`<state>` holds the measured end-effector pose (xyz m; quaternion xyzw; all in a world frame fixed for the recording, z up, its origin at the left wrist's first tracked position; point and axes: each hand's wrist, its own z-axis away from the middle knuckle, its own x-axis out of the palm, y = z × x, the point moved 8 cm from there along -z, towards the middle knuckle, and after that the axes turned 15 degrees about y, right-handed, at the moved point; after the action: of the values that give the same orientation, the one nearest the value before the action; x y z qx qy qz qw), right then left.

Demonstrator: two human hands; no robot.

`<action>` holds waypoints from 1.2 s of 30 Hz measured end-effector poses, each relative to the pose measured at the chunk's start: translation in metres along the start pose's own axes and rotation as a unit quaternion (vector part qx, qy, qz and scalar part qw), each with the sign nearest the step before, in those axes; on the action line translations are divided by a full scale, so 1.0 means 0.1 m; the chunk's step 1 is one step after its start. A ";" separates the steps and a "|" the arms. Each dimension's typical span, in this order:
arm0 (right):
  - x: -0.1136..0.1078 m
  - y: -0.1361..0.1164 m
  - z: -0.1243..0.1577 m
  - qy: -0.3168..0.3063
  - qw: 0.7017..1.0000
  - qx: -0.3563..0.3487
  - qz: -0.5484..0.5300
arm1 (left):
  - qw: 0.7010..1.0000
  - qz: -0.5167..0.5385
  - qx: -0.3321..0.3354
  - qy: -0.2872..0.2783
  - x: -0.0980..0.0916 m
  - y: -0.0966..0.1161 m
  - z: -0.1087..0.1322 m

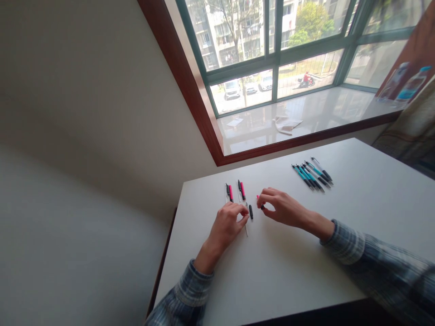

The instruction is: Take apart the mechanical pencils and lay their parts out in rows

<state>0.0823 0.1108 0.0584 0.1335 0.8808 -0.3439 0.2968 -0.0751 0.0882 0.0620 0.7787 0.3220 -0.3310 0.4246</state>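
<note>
My left hand (pixel 228 225) is closed in a pinch, thumb and forefinger meeting on a thin white pen refill (pixel 246 231) whose lower end shows below the fingertips. Just right of those fingertips lies a black pen grip (pixel 251 212). My right hand (pixel 280 207) pinches a pink pen barrel (pixel 258 197) with a dark end; the fingers cover most of it. Beyond my left hand lie two sets of pen parts, each with a pink barrel, one at the left (pixel 231 194) and another (pixel 242 190) beside it, along with black clip pieces and thin pale refills.
Several teal, white and black pens (pixel 310 175) lie side by side toward the back right of the white table (pixel 292 267). Behind the table, the windowsill (pixel 253 138) holds a crumpled cloth (pixel 286 125) and plastic bottles (pixel 413 85). A wall (pixel 102 149) rises on the left.
</note>
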 end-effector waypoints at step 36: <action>0.24 -0.17 0.13 -0.125 0.991 -0.004 -0.050 | 0.997 -0.073 0.021 -0.011 -0.16 -0.08 -0.07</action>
<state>0.0609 0.0903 0.0451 0.0441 0.8436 -0.3689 0.3877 -0.0889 0.0946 0.0739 0.7584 0.3656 -0.3766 0.3864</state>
